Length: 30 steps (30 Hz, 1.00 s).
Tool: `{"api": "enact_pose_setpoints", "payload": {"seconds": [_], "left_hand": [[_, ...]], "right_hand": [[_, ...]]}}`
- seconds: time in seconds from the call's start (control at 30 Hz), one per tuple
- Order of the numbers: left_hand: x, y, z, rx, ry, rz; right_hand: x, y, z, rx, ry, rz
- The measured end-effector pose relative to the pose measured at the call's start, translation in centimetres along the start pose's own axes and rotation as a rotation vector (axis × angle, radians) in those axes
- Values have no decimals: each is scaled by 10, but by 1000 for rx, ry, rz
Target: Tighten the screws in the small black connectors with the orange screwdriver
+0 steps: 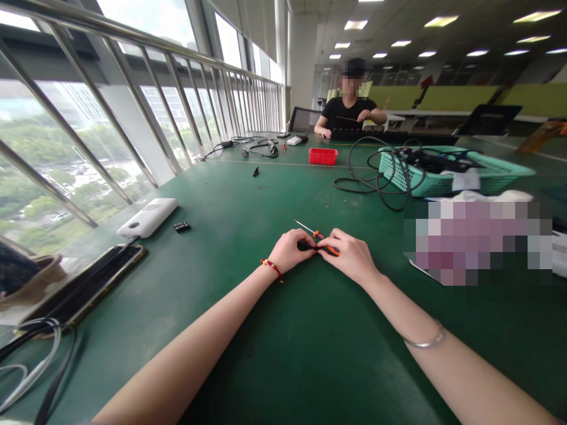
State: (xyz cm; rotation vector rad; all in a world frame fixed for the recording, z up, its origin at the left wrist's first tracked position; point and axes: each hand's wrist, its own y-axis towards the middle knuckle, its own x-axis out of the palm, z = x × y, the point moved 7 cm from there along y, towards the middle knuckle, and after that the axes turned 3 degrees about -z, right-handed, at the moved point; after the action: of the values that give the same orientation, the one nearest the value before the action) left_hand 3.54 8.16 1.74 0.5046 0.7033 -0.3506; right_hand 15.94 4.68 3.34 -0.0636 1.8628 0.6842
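Both my hands meet at the middle of the green table. My right hand is closed around the orange and black handle of a small screwdriver, whose thin metal shaft points up and to the left. My left hand, with a red bead bracelet on the wrist, pinches a small dark object against the screwdriver; what that object is cannot be made out. A silver bangle sits on my right forearm.
A white power bank, a small black part and a phone with cables lie at left. A red tray and a teal basket of cables sit farther back. Another person sits at the table's far end. A railing and windows line the left.
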Motion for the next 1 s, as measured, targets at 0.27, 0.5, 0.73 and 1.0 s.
{"api": "enact_pose_setpoints", "payload": {"seconds": [0.27, 0.5, 0.73, 1.0], "left_hand": [[-1, 0, 0, 3, 33, 27], [-3, -2, 8, 63, 119, 57], [-4, -4, 14, 74, 264, 84], [-5, -5, 18, 68, 331, 92]], "right_hand": [[2, 1, 1, -22, -5, 23], [3, 0, 1, -26, -18, 33], [5, 1, 3, 0, 4, 22], [6, 1, 6, 16, 16, 12]]}}
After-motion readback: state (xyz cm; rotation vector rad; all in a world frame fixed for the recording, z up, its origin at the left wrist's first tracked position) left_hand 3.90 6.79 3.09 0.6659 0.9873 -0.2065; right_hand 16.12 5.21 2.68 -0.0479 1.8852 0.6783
